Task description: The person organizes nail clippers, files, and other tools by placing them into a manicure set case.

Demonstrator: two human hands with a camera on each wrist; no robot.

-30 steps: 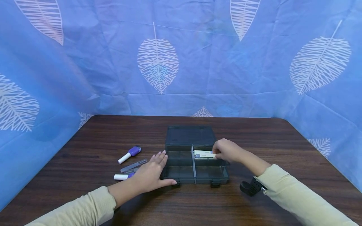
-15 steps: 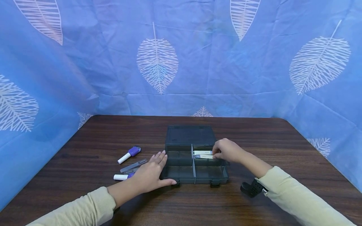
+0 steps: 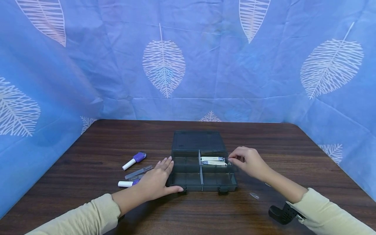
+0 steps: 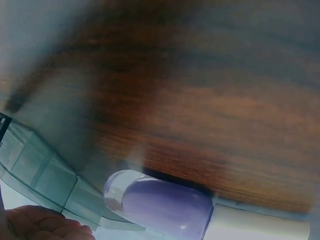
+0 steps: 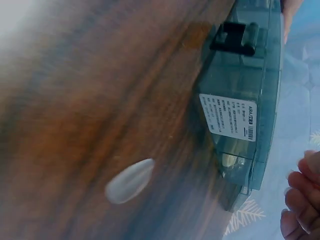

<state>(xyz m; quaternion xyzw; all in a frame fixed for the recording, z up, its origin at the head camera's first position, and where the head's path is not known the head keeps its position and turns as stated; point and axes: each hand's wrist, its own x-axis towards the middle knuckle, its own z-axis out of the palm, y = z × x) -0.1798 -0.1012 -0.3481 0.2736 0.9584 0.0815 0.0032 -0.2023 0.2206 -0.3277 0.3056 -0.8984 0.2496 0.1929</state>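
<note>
**Right hand just beside clippers, left hand on box**

The left hand (image 3: 155,181) rests against the left side of the open box (image 3: 211,188), fingers straight and slightly apart, thumb at the front. The right hand (image 3: 248,161) is loosely bent, thumb and forefinger close together, gripping nothing visible. Just left of its fingertips, two pale nail clippers (image 3: 213,163) lie in the compartment. Left of the left hand are two purple-and-white bottles (image 3: 133,161); a clear sliver (image 3: 254,195) lies nearer the person than the right hand.
</note>
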